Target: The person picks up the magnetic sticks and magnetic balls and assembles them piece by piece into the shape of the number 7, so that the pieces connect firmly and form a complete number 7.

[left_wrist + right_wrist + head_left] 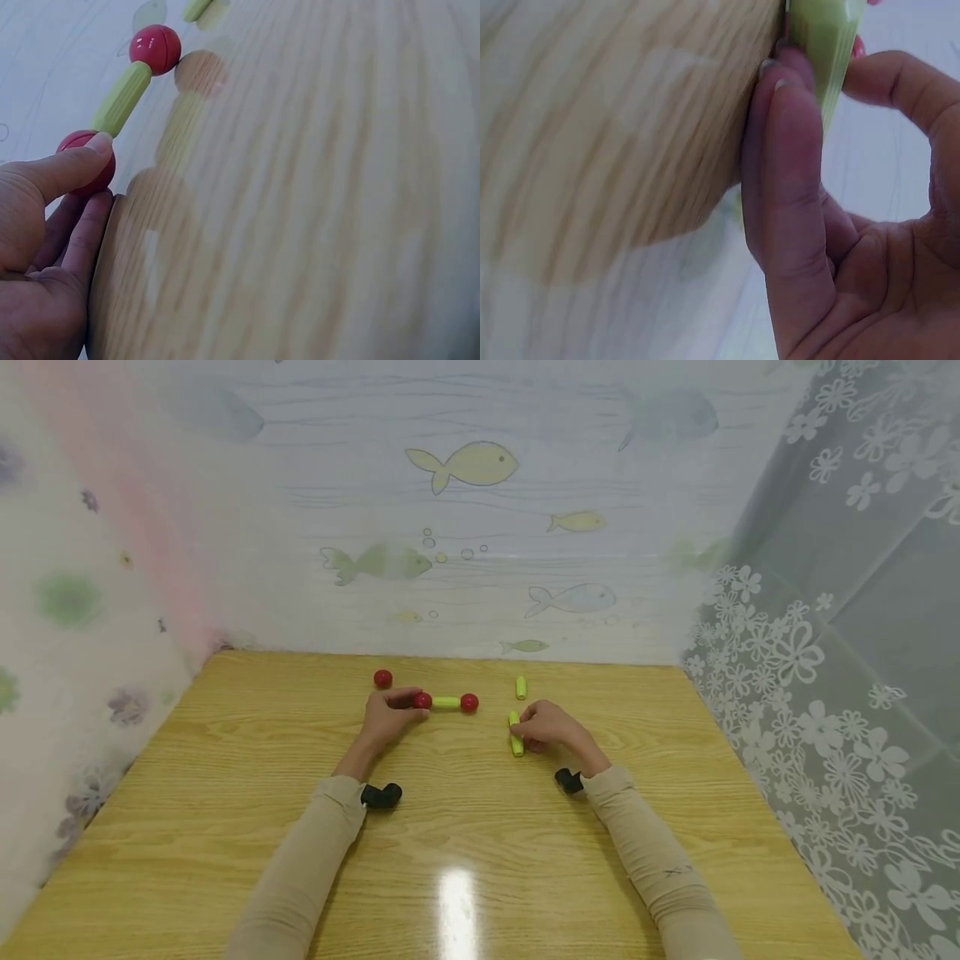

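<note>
My left hand [387, 722] pinches a red ball [103, 174] between thumb and fingers. That ball sits on one end of a yellow-green rod [446, 702], and a second red ball [469, 702] caps the other end, so the three form a dumbbell shape lying left to right. To the right, my right hand [550, 725] grips another yellow-green rod [517, 745] with thumb and fingertips, close over the table. In the right wrist view this rod [826, 45] shows ridged sides, and the fingers lie along the wood.
A loose red ball [383, 678] lies behind my left hand. Another yellow-green rod [521, 687] lies beyond my right hand. The wooden table [480, 810] ends at a curtain with fish drawings [480, 464]. Black wrist devices [382, 796] are at both cuffs.
</note>
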The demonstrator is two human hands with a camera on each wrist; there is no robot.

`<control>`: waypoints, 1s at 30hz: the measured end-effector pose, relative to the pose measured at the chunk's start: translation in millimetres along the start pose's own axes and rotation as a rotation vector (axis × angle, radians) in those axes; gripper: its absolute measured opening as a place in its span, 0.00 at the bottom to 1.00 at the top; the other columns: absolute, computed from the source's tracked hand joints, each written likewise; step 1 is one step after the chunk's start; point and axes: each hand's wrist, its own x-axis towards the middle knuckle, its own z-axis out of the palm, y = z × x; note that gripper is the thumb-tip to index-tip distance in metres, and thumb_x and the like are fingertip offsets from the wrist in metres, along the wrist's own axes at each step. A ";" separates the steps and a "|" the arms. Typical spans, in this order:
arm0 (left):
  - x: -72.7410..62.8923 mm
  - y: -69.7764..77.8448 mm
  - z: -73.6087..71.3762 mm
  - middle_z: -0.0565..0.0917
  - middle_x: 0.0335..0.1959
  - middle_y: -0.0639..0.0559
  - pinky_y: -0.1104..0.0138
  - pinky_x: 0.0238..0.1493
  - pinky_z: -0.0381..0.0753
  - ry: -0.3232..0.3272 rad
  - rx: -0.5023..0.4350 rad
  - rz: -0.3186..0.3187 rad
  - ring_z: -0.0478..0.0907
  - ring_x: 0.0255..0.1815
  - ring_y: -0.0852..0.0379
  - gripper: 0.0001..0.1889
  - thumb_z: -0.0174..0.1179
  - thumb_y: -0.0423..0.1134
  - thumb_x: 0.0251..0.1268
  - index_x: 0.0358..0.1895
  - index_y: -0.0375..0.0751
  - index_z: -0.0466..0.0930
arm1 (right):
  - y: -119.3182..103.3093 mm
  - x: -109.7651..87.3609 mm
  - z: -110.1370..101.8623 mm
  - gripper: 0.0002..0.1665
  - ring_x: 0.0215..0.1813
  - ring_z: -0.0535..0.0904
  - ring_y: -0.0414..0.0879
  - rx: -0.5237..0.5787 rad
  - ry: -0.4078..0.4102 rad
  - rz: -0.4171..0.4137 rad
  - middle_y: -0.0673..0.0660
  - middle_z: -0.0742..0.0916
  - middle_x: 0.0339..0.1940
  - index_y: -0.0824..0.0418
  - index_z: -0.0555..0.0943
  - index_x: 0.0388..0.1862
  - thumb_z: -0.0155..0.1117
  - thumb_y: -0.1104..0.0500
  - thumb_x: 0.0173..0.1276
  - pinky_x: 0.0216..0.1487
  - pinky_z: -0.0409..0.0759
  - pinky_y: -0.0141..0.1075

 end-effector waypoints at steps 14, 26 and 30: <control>-9.5 10.1 1.7 0.84 0.58 0.36 0.77 0.48 0.80 0.003 0.007 0.019 0.82 0.54 0.52 0.24 0.75 0.31 0.57 0.59 0.34 0.84 | -8.5 -3.0 5.6 0.15 0.26 0.84 0.43 0.038 0.027 -0.011 0.58 0.88 0.28 0.67 0.79 0.43 0.62 0.54 0.75 0.31 0.85 0.34; -13.5 11.8 1.8 0.83 0.59 0.36 0.78 0.48 0.79 -0.005 -0.013 0.000 0.80 0.58 0.48 0.25 0.75 0.30 0.57 0.60 0.34 0.83 | -13.1 -10.1 8.5 0.18 0.28 0.83 0.42 0.081 -0.015 -0.045 0.59 0.87 0.31 0.70 0.78 0.53 0.62 0.56 0.74 0.33 0.85 0.35; -14.6 12.6 1.7 0.83 0.58 0.36 0.78 0.48 0.79 0.000 -0.002 -0.007 0.80 0.58 0.48 0.26 0.75 0.31 0.57 0.61 0.35 0.83 | -15.4 -13.6 8.8 0.19 0.31 0.84 0.43 0.142 -0.048 -0.076 0.58 0.87 0.33 0.70 0.79 0.54 0.61 0.56 0.73 0.34 0.85 0.34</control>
